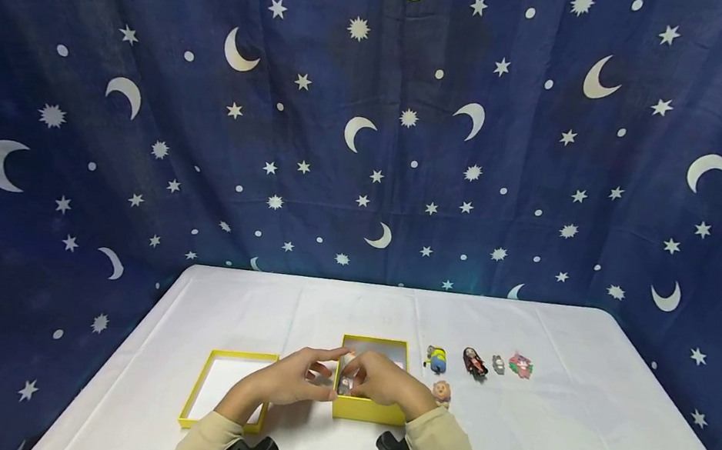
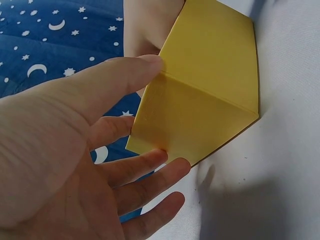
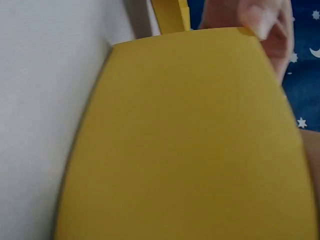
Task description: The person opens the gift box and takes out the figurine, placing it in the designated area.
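Observation:
A yellow open-topped box (image 1: pixel 368 411) stands on the white table in front of me. My left hand (image 1: pixel 292 378) is at its left side, thumb at the near corner and index finger at the rim. In the left wrist view, the left hand's other fingers (image 2: pixel 150 187) stretch out, with fingertips right at the yellow wall. My right hand (image 1: pixel 381 378) reaches down over the rim, fingers bent into the box beside small toy figures (image 1: pixel 345 386) lying inside. Whether it pinches one I cannot tell. The box's wall (image 3: pixel 185 135) hides that hand's fingers in the right wrist view.
Left of the box lies a yellow-edged lid (image 1: pixel 194 391), white inside up. To the right are a minion figure (image 1: pixel 436 359), a dark-haired doll (image 1: pixel 474 362), a small grey figure (image 1: pixel 498 364), a pink figure (image 1: pixel 520 365) and an orange-maned figure (image 1: pixel 442 393). A starry blue curtain (image 1: pixel 319 133) hangs behind.

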`<move>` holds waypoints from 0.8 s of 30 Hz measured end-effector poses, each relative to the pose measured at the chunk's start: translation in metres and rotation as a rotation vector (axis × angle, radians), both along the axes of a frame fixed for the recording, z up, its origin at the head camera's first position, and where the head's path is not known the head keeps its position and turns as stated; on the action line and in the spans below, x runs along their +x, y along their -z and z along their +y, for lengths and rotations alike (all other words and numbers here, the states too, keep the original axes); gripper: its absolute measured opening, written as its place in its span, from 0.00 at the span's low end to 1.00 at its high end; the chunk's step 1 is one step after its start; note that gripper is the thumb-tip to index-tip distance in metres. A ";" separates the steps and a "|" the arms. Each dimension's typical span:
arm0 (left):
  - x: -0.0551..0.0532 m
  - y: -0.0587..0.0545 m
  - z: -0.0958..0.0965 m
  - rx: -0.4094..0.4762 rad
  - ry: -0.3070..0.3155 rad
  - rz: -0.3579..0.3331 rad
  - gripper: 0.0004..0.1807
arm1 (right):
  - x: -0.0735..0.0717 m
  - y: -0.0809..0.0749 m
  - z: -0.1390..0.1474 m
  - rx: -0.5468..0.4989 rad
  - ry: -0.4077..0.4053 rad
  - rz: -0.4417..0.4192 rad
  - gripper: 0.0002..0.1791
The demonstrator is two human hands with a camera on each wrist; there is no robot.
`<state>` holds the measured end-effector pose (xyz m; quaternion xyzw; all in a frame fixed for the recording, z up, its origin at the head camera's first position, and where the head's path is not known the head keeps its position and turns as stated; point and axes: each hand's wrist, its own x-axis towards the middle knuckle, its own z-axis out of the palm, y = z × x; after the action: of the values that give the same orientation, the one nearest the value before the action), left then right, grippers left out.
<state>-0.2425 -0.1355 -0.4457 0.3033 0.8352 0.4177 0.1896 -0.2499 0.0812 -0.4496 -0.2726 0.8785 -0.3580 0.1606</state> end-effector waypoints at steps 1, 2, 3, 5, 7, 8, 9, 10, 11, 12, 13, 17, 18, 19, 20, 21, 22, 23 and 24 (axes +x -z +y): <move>0.000 0.000 0.000 0.001 0.002 0.002 0.39 | 0.000 0.001 0.000 -0.006 -0.006 -0.004 0.12; 0.000 0.000 0.001 0.001 0.002 0.000 0.39 | -0.001 0.001 0.000 -0.010 -0.012 -0.006 0.10; 0.000 0.000 0.001 0.002 0.003 0.000 0.39 | -0.001 0.001 0.000 -0.015 -0.018 -0.007 0.09; 0.000 -0.001 0.002 0.001 0.001 -0.003 0.39 | -0.001 0.001 0.001 -0.018 -0.034 0.004 0.06; 0.000 -0.001 0.002 -0.004 -0.005 -0.009 0.40 | -0.002 0.000 0.002 -0.023 -0.056 0.015 0.04; 0.000 -0.001 0.002 -0.009 -0.007 -0.010 0.40 | -0.002 0.000 0.002 -0.027 -0.068 0.019 0.04; 0.000 -0.001 0.002 -0.012 -0.009 -0.011 0.40 | -0.001 -0.001 0.003 -0.033 -0.079 0.020 0.05; 0.000 -0.001 0.002 -0.014 -0.009 -0.011 0.40 | -0.001 -0.001 0.003 -0.035 -0.087 0.021 0.05; 0.000 -0.001 0.002 -0.016 -0.007 -0.008 0.40 | -0.001 -0.002 0.004 -0.038 -0.092 0.016 0.05; 0.000 -0.001 0.002 -0.016 -0.006 -0.008 0.40 | -0.001 -0.002 0.005 -0.040 -0.096 0.010 0.05; 0.000 -0.001 0.002 -0.018 -0.003 -0.002 0.40 | -0.001 -0.002 0.005 -0.040 -0.099 0.007 0.05; 0.000 -0.001 0.002 -0.015 0.003 0.004 0.40 | -0.003 -0.001 0.006 -0.045 -0.103 0.004 0.04; 0.000 -0.001 0.002 -0.016 0.001 0.001 0.40 | -0.003 -0.001 0.007 -0.049 -0.107 0.008 0.04; 0.000 -0.001 0.001 -0.017 0.001 0.004 0.40 | -0.004 -0.001 0.007 -0.052 -0.111 0.015 0.04; 0.000 -0.001 0.001 -0.015 -0.001 -0.001 0.40 | -0.004 0.000 0.007 -0.058 -0.112 0.015 0.05; 0.000 -0.001 0.001 -0.017 -0.002 -0.002 0.40 | -0.004 0.000 0.006 -0.065 -0.109 0.009 0.05; 0.000 -0.001 0.001 -0.018 -0.003 -0.001 0.40 | -0.004 0.000 0.006 -0.070 -0.104 -0.001 0.05; 0.000 -0.001 0.000 -0.020 -0.006 -0.002 0.40 | -0.004 0.000 0.006 -0.074 -0.098 -0.010 0.05; 0.001 -0.001 0.000 -0.021 -0.008 -0.003 0.40 | -0.004 0.000 0.005 -0.075 -0.090 -0.018 0.05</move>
<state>-0.2418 -0.1352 -0.4450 0.2972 0.8405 0.4101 0.1926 -0.2537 0.0863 -0.4499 -0.3141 0.8499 -0.3855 0.1742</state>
